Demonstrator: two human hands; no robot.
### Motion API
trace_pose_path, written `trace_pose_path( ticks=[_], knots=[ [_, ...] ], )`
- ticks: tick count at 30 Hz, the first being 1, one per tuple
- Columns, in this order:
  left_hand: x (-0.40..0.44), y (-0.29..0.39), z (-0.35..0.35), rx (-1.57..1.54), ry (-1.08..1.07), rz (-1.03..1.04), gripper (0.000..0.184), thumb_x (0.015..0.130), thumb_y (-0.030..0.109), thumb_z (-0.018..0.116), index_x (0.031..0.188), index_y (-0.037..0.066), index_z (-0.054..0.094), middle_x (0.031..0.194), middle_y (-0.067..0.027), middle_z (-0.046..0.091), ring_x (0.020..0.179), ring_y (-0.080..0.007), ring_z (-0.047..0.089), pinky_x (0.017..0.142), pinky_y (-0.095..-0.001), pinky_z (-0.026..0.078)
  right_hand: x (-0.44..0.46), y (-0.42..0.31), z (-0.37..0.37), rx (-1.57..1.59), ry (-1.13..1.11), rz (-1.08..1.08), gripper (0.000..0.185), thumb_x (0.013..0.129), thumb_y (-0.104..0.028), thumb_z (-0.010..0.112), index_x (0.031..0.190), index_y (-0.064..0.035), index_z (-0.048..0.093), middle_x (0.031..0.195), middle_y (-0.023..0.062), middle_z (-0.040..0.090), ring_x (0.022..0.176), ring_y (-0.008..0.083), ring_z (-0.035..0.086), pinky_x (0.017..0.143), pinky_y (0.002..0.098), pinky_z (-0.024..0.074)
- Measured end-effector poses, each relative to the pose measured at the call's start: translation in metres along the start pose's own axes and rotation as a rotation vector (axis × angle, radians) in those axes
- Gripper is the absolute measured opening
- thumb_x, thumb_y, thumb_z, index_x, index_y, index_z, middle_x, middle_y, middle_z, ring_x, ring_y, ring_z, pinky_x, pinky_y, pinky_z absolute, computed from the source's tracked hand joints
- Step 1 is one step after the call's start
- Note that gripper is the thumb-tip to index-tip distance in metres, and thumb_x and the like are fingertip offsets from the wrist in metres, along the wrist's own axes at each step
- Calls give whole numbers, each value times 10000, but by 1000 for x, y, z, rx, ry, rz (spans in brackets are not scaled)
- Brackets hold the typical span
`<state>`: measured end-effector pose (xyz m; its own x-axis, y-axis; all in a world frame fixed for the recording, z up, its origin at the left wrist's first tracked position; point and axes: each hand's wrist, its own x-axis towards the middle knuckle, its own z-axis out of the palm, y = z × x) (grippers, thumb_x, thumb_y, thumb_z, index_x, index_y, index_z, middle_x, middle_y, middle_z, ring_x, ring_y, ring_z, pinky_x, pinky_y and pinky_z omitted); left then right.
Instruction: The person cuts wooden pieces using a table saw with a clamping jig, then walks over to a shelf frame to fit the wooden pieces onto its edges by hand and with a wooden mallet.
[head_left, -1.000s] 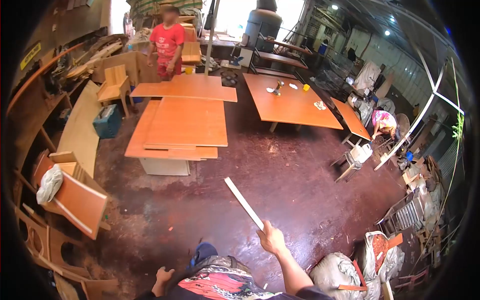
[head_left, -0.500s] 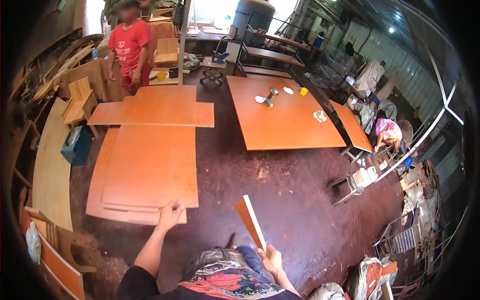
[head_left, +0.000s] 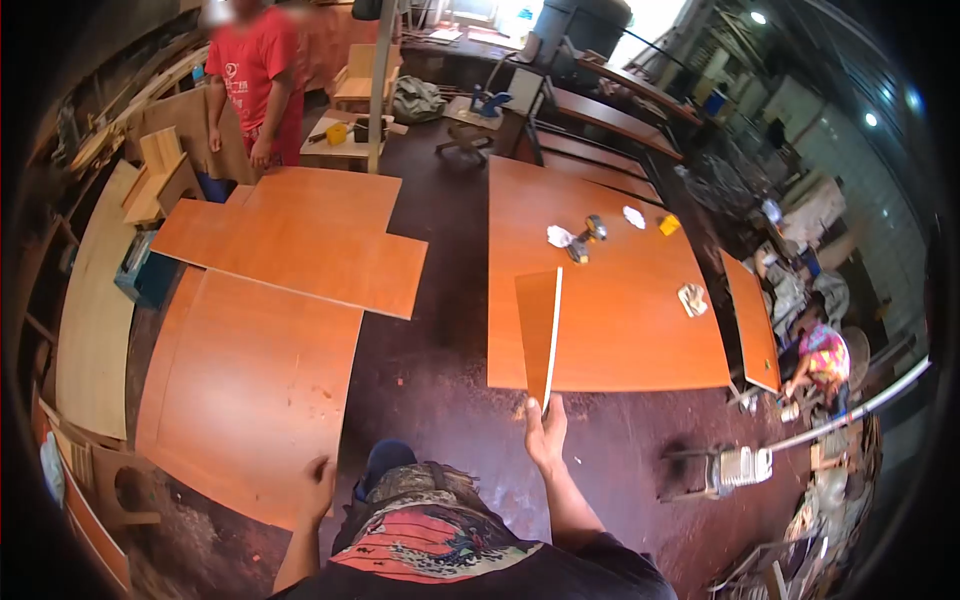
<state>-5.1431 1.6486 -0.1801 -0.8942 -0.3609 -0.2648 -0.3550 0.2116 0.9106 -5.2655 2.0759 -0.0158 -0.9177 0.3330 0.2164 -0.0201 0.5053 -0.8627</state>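
Note:
In my right hand is a narrow wood-coloured board with a white edge, gripped at its lower end and standing nearly upright. Behind the board's upper part lies a large orange-brown panel. A cordless drill rests on that panel, among white crumpled pieces and a yellow object. My left hand hangs low beside the right edge of a stack of panels. Its fingers are blurred, and I cannot tell whether they touch the stack.
A person in red stands behind the left panels. Another person crouches at far right near a tilted panel. A plastic chair stands on the right. A teal box sits at left, a wooden post behind.
My view has shifted toward the large panel, which appears nearer. The held board has swung more upright and reaches in front of it. My left hand has dropped from the stack's front corner.

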Motion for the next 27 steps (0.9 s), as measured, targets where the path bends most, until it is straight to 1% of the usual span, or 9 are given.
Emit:
trace_pose_path(
  ticks=[2, 3, 6, 14, 17, 19, 21, 24, 27],
  knots=[
    [20, -22, 4, -124, 150, -30, 357, 983, 204, 622, 1204, -75, 640, 1052, -179, 716, 923, -192, 672, 827, -323, 534, 78, 20, 33, 213, -72, 26, 248, 1017, -260, 600, 940, -27, 566, 665, 31, 537, 558, 108, 464, 510, 284, 375],
    [39, -17, 9, -186, 224, -36, 352, 990, 198, 609, 1204, -80, 634, 1041, -176, 713, 905, -190, 667, 817, -325, 533, 111, 5, 46, 393, -155, 195, 194, 1032, -201, 579, 918, -47, 545, 602, -19, 462, 482, 57, 375, 445, 237, 288],
    [101, 11, 33, -116, 308, -81, 332, 997, 174, 596, 1195, -91, 622, 1004, -161, 702, 860, -183, 652, 789, -319, 529, 201, 21, 100, 585, -147, 249, 202, 1038, -192, 570, 896, -57, 522, 555, -33, 411, 436, 55, 336, 406, 253, 249],
    [239, 183, 87, 19, 354, 65, 334, 983, 190, 646, 1198, -66, 655, 1002, -137, 719, 911, -182, 666, 813, -313, 529, 362, 90, 203, 236, 12, 277, 217, 1016, -200, 584, 890, -41, 508, 574, -2, 440, 415, 75, 399, 365, 262, 309],
    [291, 232, 107, -27, 492, 71, 332, 985, 201, 645, 1202, -49, 661, 1009, -139, 723, 921, -202, 671, 816, -328, 530, 413, 80, 230, 130, 15, 418, 286, 956, -242, 647, 834, -8, 536, 696, 80, 540, 606, 183, 520, 573, 356, 430],
    [323, 279, 122, 108, 543, 54, 326, 981, 198, 649, 1199, -45, 663, 1012, -147, 722, 928, -221, 677, 820, -332, 531, 466, 86, 259, -96, 28, 334, 342, 932, -278, 676, 816, 8, 529, 756, 146, 564, 727, 306, 578, 700, 442, 463],
    [355, 337, 150, 197, 621, 3, 300, 969, 162, 655, 1174, -56, 659, 1005, -159, 720, 935, -250, 686, 805, -347, 538, 535, 109, 289, -239, 10, 248, 354, 934, -293, 676, 830, 10, 523, 771, 171, 558, 752, 351, 580, 723, 468, 458],
    [424, 305, 210, 247, 731, 179, 255, 952, 140, 667, 1122, -50, 675, 970, -156, 722, 905, -252, 695, 770, -357, 547, 666, 125, 336, -282, -55, 177, 346, 948, -313, 655, 902, 10, 541, 841, 218, 591, 819, 411, 596, 758, 502, 450],
    [482, 350, 279, 194, 676, -98, 398, 981, 238, 671, 1250, -54, 649, 1237, -236, 670, 1132, -324, 646, 953, -427, 527, 811, 121, 389, -230, -123, 71, 332, 972, -318, 618, 984, 9, 568, 912, 237, 619, 887, 423, 616, 787, 509, 455]
  ],
)
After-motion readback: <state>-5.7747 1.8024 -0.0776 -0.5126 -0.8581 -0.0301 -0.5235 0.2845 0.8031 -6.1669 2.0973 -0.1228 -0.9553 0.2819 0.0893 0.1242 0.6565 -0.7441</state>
